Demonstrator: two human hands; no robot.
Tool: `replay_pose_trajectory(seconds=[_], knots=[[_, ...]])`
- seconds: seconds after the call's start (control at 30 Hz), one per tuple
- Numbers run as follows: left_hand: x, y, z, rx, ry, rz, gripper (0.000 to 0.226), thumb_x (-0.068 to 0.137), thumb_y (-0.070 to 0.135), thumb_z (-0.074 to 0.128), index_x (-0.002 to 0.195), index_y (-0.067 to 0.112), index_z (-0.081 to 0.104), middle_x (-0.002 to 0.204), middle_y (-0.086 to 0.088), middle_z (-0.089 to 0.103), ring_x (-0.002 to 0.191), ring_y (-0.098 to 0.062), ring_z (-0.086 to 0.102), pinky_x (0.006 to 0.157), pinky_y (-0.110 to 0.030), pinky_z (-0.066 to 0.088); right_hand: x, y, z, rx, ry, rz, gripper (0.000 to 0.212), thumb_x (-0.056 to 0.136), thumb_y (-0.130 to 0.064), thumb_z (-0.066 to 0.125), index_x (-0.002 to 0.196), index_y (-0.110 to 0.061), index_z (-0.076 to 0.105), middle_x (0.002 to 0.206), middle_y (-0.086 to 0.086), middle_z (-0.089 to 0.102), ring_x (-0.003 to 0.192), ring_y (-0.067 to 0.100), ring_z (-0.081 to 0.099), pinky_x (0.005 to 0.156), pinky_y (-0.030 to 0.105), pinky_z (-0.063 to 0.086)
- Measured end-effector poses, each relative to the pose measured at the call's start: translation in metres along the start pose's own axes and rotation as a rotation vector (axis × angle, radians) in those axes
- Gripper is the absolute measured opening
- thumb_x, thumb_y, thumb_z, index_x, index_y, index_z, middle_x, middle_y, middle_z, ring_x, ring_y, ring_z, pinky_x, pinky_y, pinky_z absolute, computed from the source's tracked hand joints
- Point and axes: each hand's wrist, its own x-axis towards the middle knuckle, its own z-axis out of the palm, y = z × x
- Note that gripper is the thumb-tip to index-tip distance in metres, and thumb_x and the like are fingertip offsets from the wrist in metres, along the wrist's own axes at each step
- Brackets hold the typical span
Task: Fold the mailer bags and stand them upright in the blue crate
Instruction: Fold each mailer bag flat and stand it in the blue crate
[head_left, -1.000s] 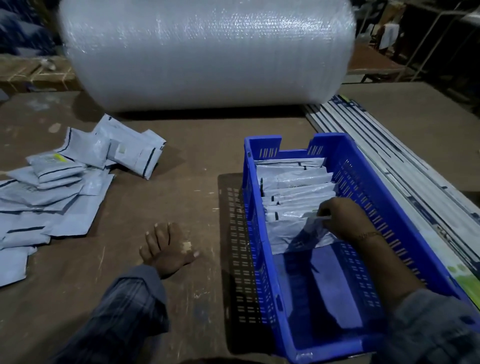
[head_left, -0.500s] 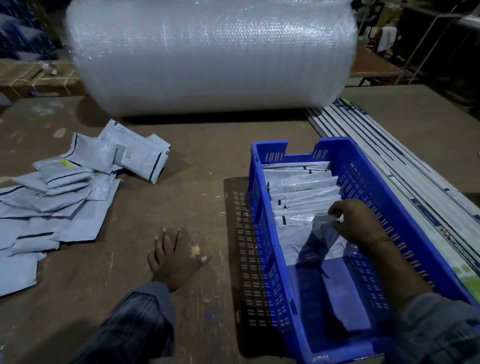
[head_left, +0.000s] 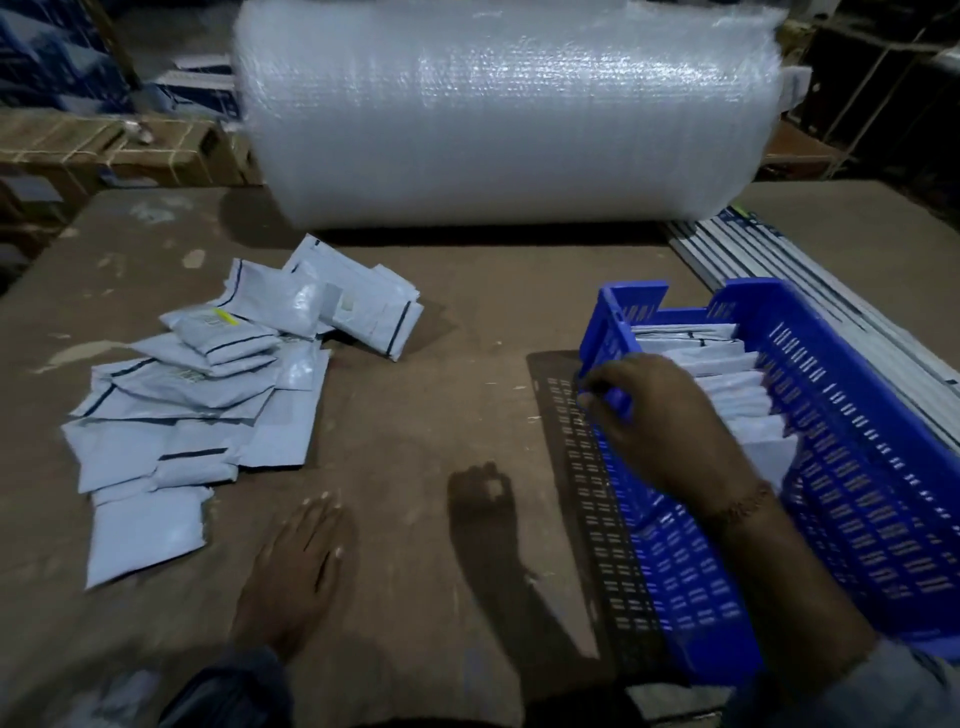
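Observation:
The blue crate (head_left: 857, 467) stands on the right of the brown table and holds a row of folded grey mailer bags (head_left: 727, 374) upright at its far end. My right hand (head_left: 670, 431) reaches across the crate's left wall, its fingers curled round the rim. Palm down on the table, my left hand (head_left: 296, 566) rests with straight fingers and holds nothing. A loose pile of unfolded and half-folded mailer bags (head_left: 197, 395) lies on the table to the left, beyond my left hand.
A big roll of bubble wrap (head_left: 509, 114) lies across the back of the table. Long flat white strips (head_left: 810, 280) run along the crate's right side. Cardboard boxes (head_left: 104, 150) stand past the far left edge.
My right hand has left the mailers inside the crate and moved left to grip its left rim. My left hand stays flat on the table.

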Motion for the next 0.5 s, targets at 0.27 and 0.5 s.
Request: replay_pose_trajectory(seconds=[0.27,0.5], knots=[[-0.018,-0.069,-0.022,-0.052,0.047,0.031,0.056,0.109,0.042,0.030,0.159,0.020,0.045,0.167,0.003,0.038,0.154,-0.021,0.037,0.118,-0.043,0.037,0.023,-0.123,0.129,0.017,-0.162,-0.083,0.016,0.099,-0.035,0.064,0.109,-0.027,0.071,0.101,-0.005,0.064,0.096,0.017,0.057,0.084,0.037,0.052],[-0.030,-0.100,-0.036,-0.080,0.106,0.050,0.051,0.111,0.037,0.035,0.159,0.020,0.046,0.167,0.003,0.039,0.155,-0.018,0.034,0.126,-0.035,0.025,0.039,-0.205,0.222,0.144,-0.301,-0.112,0.015,0.094,-0.027,0.066,0.107,-0.024,0.074,0.100,-0.003,0.068,0.094,0.019,0.061,0.084,0.039,0.053]])
